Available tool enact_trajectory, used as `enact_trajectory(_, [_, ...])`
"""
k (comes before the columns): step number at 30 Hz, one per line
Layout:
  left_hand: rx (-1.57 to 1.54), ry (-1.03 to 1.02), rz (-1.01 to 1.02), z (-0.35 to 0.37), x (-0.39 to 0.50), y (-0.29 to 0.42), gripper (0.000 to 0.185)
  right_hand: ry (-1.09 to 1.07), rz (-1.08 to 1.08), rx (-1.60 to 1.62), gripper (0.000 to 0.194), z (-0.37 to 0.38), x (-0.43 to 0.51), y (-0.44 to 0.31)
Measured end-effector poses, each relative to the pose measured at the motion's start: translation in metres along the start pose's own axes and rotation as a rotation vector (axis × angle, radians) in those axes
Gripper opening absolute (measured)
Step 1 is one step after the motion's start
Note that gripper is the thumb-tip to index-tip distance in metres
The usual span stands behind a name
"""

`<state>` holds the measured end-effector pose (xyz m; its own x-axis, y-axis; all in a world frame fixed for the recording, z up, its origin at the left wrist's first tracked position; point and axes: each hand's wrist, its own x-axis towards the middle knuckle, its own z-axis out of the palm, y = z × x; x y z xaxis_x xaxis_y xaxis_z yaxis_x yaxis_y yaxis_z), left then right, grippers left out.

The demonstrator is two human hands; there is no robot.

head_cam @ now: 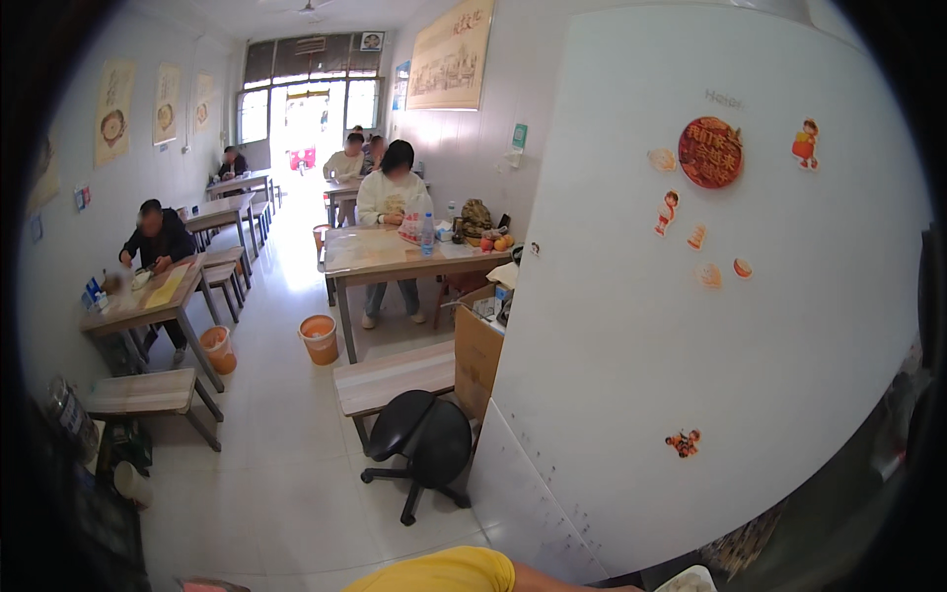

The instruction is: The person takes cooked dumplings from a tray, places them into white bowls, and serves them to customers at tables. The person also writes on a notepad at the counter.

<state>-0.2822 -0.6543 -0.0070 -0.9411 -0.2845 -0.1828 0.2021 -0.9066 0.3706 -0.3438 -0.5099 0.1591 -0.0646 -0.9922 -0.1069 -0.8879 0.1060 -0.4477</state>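
From the bottom edge, a yellow short sleeve [451,570] and a bare forearm [544,579], seemingly my left, stretch to the right. Only a sliver of my left hand [629,589] shows, beside a white tray [688,579] that holds pale lumps of food. The frame cuts off the fingers, so their grip on the tray is hidden. My right hand is out of view. Close on the right stands a white Haier refrigerator [629,333] with stickers and a round red magnet [711,152] on its surface.
A black swivel stool [436,444] and a wooden bench [392,377] stand beside a cardboard box [473,355]. A person [392,185] stands behind a table [370,248]; another [159,240] sits at the left. Orange bins [319,342] sit along the tiled aisle.
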Motion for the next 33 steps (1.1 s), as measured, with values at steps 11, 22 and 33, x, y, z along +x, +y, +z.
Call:
enact_trajectory(11, [0.091,-0.166,-0.134,-0.01,-0.061,0.018,0.048,-0.405,0.149,-0.168,0.02,0.066,-0.087,0.003])
enact_trajectory(22, [0.202,0.001,-0.194,0.034,-0.079,0.031,0.058,0.499,0.566,1.042,0.048,0.267,-0.143,0.011])
enact_trajectory(33, [0.281,0.02,-0.243,0.051,-0.052,0.019,0.067,0.69,0.931,0.965,0.034,0.223,-0.187,0.047])
